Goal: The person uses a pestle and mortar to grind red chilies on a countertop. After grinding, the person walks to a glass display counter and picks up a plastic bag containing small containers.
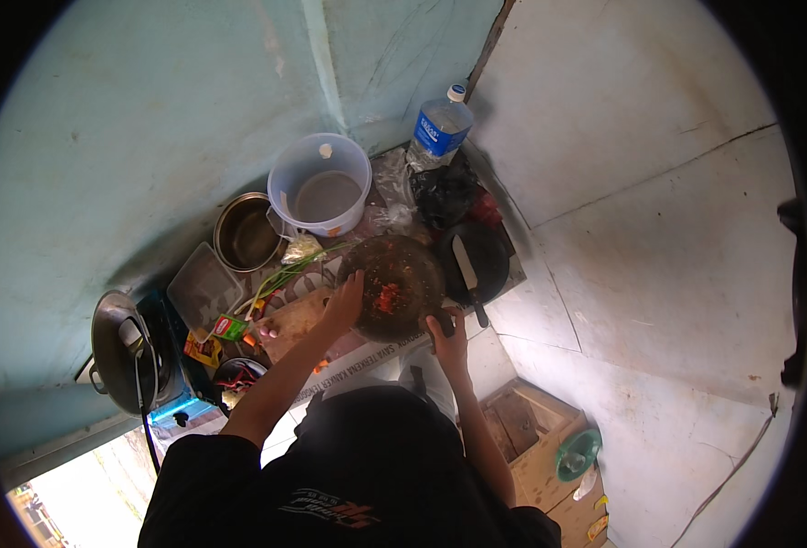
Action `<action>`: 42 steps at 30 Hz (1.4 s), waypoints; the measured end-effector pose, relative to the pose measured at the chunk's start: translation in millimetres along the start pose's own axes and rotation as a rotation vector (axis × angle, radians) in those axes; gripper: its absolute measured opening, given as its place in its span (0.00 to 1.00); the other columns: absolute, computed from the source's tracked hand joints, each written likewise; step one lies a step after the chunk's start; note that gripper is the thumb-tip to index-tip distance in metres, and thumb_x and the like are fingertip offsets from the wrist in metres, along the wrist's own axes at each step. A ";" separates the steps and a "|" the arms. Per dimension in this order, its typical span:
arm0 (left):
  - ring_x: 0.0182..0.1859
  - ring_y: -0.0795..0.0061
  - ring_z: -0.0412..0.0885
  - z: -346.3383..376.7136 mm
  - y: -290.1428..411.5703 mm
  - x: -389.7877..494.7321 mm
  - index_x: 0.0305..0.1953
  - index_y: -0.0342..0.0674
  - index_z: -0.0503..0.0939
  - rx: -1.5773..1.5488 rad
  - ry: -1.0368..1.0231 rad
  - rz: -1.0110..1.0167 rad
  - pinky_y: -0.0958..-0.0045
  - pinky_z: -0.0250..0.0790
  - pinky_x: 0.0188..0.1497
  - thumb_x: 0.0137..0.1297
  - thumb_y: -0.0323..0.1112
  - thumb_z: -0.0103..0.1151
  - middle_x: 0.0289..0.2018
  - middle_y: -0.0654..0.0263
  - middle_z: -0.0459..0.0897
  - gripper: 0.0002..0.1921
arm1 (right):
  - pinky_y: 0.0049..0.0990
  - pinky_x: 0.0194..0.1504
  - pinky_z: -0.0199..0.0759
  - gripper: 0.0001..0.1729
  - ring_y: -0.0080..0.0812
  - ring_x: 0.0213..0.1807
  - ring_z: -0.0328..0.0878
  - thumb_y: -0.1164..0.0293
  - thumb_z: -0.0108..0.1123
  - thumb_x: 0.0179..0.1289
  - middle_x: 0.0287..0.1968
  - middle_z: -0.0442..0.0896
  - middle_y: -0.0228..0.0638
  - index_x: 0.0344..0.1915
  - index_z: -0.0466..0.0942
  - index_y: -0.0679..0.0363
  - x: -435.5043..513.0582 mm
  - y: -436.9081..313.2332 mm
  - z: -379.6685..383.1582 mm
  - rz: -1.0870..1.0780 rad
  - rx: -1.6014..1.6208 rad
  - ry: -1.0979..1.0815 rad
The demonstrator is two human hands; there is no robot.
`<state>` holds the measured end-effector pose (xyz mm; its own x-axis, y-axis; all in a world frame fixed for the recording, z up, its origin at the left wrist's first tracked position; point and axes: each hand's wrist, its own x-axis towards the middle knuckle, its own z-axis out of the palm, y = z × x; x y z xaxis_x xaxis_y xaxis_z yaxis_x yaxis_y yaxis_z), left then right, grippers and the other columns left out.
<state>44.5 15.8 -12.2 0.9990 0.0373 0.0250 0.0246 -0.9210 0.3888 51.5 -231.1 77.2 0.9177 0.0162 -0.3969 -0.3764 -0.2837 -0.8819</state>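
Observation:
In front of me a round, dark stone mortar (414, 274) sits near the front edge of the table, with crushed red chili (388, 299) in its bowl and bits smeared around the inside. My left hand (343, 305) holds the mortar's left rim, fingers over the edge. At the lower right rim, my right hand (450, 342) grips a short dark piece that looks like a stone pestle (447, 322). Partly under my left forearm lies a wooden cutting board (294, 322) with small shallots (266, 331) on it. Spring onions (284, 274) lie behind the board.
A knife (465, 264) rests across a black pan (489, 257) right of the mortar. Behind stand a plastic tub (321, 154), a metal pot (224, 233) and a water bottle (444, 113). Leftward, a wok (112, 363) sits on a stove (184, 404), near a bowl of chilies (242, 370).

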 end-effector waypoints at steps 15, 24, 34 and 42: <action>0.41 0.41 0.80 -6.0 -5.9 -18.3 0.48 0.33 0.64 -0.002 -0.178 -0.235 0.47 0.74 0.40 0.62 0.25 0.47 0.35 0.42 0.79 0.13 | 0.26 0.21 0.65 0.28 0.24 0.18 0.70 0.57 0.65 0.61 0.30 0.81 0.39 0.56 0.67 0.57 -4.8 -4.4 -9.7 -0.010 0.007 0.026; 0.35 0.40 0.81 -34.3 26.3 -38.5 0.46 0.29 0.66 -0.210 -0.303 -0.248 0.48 0.77 0.32 0.62 0.31 0.54 0.35 0.39 0.78 0.15 | 0.24 0.19 0.62 0.27 0.21 0.17 0.68 0.58 0.65 0.62 0.27 0.79 0.35 0.54 0.68 0.58 -4.7 -7.5 -1.8 -0.008 0.044 0.016; 0.40 0.43 0.79 -17.1 28.9 -65.6 0.51 0.32 0.72 -0.309 -0.327 -0.288 0.49 0.73 0.41 0.60 0.38 0.58 0.37 0.44 0.78 0.21 | 0.24 0.18 0.63 0.26 0.21 0.16 0.68 0.58 0.65 0.62 0.28 0.79 0.34 0.54 0.68 0.58 -4.4 -8.5 2.3 -0.003 0.049 -0.001; 0.31 0.42 0.81 -55.5 30.5 -63.9 0.42 0.31 0.74 -0.326 -0.090 -0.222 0.46 0.74 0.33 0.61 0.31 0.54 0.24 0.46 0.80 0.11 | 0.23 0.18 0.63 0.27 0.22 0.16 0.68 0.58 0.66 0.61 0.30 0.79 0.35 0.54 0.67 0.58 -6.3 -3.8 5.5 -0.020 0.074 -0.012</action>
<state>-20.7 6.8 49.1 0.9704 0.1740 -0.1676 0.2414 -0.7226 0.6477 46.5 -224.8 81.7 0.9239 0.0325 -0.3813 -0.3665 -0.2114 -0.9061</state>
